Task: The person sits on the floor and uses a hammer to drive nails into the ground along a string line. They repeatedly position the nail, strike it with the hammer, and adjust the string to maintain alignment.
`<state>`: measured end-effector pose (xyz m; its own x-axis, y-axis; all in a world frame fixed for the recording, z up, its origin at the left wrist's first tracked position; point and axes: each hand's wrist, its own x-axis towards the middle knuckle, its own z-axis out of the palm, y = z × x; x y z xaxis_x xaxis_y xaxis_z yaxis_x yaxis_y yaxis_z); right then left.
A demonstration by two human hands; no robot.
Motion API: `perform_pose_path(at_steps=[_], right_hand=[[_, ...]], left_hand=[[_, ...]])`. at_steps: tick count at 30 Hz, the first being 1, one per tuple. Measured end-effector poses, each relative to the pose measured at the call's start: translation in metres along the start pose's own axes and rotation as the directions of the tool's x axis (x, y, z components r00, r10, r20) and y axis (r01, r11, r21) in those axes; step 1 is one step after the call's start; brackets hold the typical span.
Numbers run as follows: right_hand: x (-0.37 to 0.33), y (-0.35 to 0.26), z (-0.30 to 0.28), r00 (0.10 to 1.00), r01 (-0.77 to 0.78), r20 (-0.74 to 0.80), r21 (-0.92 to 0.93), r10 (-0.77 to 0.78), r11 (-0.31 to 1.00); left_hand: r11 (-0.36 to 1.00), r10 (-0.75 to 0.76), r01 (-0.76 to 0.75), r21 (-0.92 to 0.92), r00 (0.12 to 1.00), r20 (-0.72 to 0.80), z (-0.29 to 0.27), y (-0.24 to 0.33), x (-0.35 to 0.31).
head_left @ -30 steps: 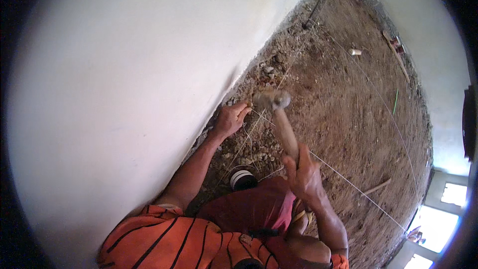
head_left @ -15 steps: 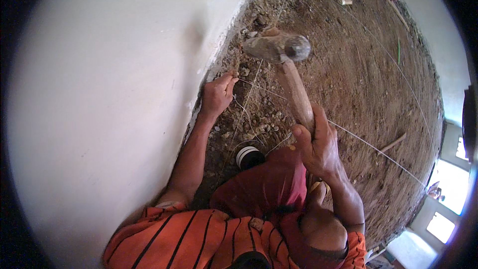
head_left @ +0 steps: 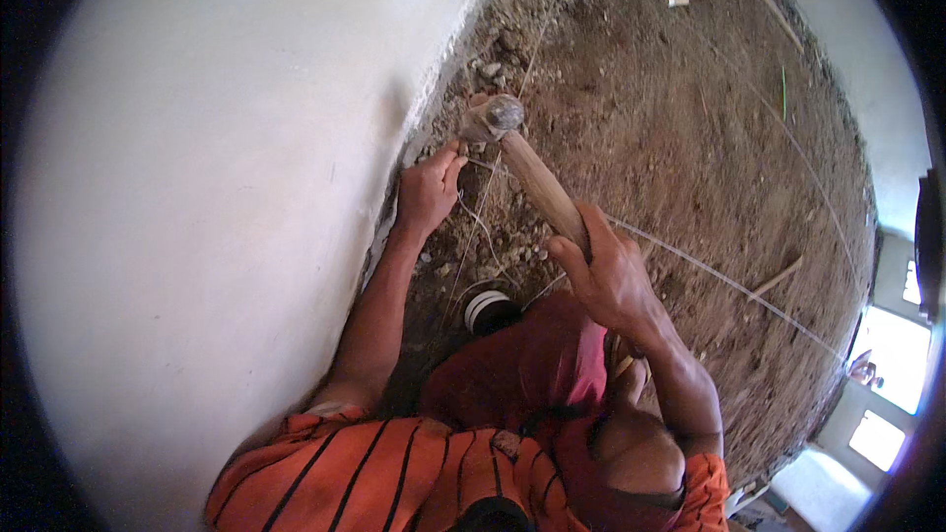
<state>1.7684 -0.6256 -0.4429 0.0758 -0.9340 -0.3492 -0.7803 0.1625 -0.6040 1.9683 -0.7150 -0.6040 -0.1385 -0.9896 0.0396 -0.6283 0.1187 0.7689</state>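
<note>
My right hand (head_left: 613,271) is wrapped around the wooden handle of a hammer (head_left: 537,180). Its worn metal head is just beyond my left fingertips, low beside the base of the white wall (head_left: 232,187). My left hand (head_left: 428,195) is closed in a pinch by that wall, close to the ground. What its fingers hold is hidden. A pale string (head_left: 705,271) stretches from near those fingertips, behind the hammer handle, across to the far right. A loose white cord (head_left: 480,220) hangs below my left hand.
Rough soil (head_left: 680,148) with stones covers the ground. Near my knee in red trousers (head_left: 522,360) is a black thing with white bands (head_left: 485,310). A stick (head_left: 777,278) and a small pale piece (head_left: 677,0) lie on the soil. Bright openings (head_left: 892,360) show at right.
The hammer has swung down and left, bringing its head close to my left fingertips. My right hand has moved slightly left and the long string looks blurred. My left hand has barely moved.
</note>
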Motion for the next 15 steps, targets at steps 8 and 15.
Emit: perform_pose_path(at_steps=[8,15], right_hand=[[-0.029,-0.019,-0.034,0.849,0.481,-0.48,0.528,-0.221,0.7],[0.0,0.0,0.001,1.0,-0.012,-0.019,-0.141,0.01,0.99]], left_hand=[[0.988,0.091,-0.103,-0.119,0.991,-0.099,0.009,-0.01,-0.005],[0.997,0.018,-0.021,-0.079,0.999,-0.046,0.015,-0.023,-0.007]])
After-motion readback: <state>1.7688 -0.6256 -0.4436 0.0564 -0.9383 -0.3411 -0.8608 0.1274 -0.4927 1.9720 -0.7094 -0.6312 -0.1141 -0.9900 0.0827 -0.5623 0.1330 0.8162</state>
